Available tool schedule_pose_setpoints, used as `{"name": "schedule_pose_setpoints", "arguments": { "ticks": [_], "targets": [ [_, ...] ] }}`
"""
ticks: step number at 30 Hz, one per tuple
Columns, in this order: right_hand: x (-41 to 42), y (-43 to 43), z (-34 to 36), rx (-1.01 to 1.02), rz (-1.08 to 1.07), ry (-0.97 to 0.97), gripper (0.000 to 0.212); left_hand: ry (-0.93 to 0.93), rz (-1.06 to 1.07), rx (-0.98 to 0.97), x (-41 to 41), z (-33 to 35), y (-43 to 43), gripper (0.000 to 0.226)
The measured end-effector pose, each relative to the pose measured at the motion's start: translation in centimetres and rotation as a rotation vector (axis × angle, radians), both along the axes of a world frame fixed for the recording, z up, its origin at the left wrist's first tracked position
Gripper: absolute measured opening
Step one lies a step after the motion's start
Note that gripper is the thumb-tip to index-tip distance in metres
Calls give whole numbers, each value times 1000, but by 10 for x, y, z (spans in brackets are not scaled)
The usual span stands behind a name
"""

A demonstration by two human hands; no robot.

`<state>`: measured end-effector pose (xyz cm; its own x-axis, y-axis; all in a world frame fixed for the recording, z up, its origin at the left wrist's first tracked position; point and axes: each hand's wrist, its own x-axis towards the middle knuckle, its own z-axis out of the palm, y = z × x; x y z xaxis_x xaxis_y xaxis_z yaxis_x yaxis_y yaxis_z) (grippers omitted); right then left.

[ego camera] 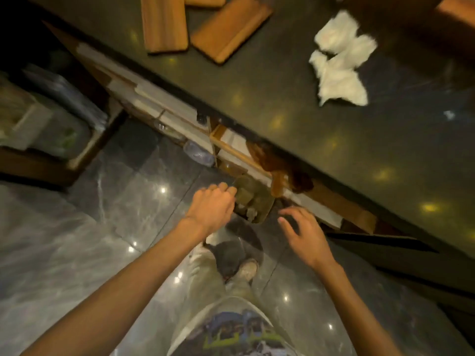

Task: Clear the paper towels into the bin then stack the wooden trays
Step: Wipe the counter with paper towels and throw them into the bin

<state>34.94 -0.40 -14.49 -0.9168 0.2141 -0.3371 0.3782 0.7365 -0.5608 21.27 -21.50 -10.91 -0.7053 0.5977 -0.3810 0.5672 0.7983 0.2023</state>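
Note:
Crumpled white paper towels (339,60) lie on the dark counter (295,104) at the upper right. Wooden trays sit at the counter's far end: one long tray (164,21), a second angled tray (230,29) beside it, and a third tray (205,0) partly cut off at the top. A small olive bin (254,199) sits low under the counter edge with pale crumpled scraps inside. My left hand (214,205) is curled with its fingers on the bin's left rim. My right hand (300,232) hovers open just right of the bin, holding nothing.
A wooden piece (455,9) shows at the top right corner. A tiny white scrap (449,114) lies on the counter. Shelves (180,124) with boards and plastic containers run under the counter. Stacked items (38,111) sit on the left. My legs stand on the glossy floor (77,253).

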Motion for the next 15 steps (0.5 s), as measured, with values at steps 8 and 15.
{"name": "schedule_pose_setpoints", "arguments": {
  "ticks": [8,15],
  "targets": [
    [-19,89,133,49,-117,176,28,98,-167,140,-24,95,71,30],
    [-106,161,232,184,-243,395,32,268,-167,255,-127,200,161,46]
  ]
}}
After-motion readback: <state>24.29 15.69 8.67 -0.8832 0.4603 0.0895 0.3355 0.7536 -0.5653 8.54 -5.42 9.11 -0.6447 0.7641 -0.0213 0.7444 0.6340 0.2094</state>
